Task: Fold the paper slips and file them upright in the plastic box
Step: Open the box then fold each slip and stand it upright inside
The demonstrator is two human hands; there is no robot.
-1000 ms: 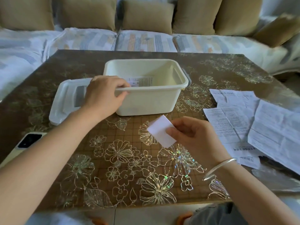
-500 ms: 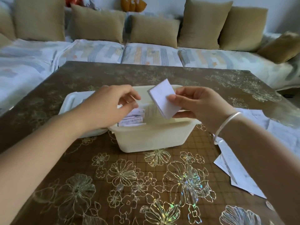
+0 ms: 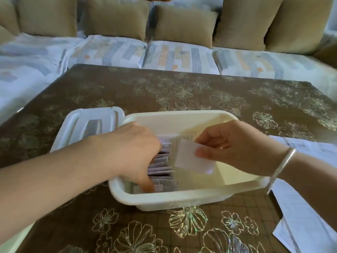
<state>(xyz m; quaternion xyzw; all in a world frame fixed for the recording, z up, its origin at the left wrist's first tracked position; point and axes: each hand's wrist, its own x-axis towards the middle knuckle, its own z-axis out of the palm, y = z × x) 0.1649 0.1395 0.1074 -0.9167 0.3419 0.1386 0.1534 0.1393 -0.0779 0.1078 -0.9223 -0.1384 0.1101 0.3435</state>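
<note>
The cream plastic box (image 3: 182, 198) stands on the table in front of me. Several folded slips (image 3: 162, 168) stand upright in its left half. My left hand (image 3: 135, 154) reaches into the box, its fingers pointing down and pressing against those filed slips. My right hand (image 3: 237, 147) pinches a folded white slip (image 3: 191, 159) between thumb and fingers. It holds the slip over the middle of the box, just right of the filed row. The right half of the box holds no slips.
The box's white lid (image 3: 87, 125) lies flat at the box's left. Unfolded printed papers (image 3: 300, 216) lie at the table's right edge. A sofa with tan cushions (image 3: 182, 26) runs behind the brown flowered table (image 3: 182, 92).
My left hand has gone from the box rim down into the filed slips. My right hand has carried the folded slip from the table front up and lowered it into the box opening.
</note>
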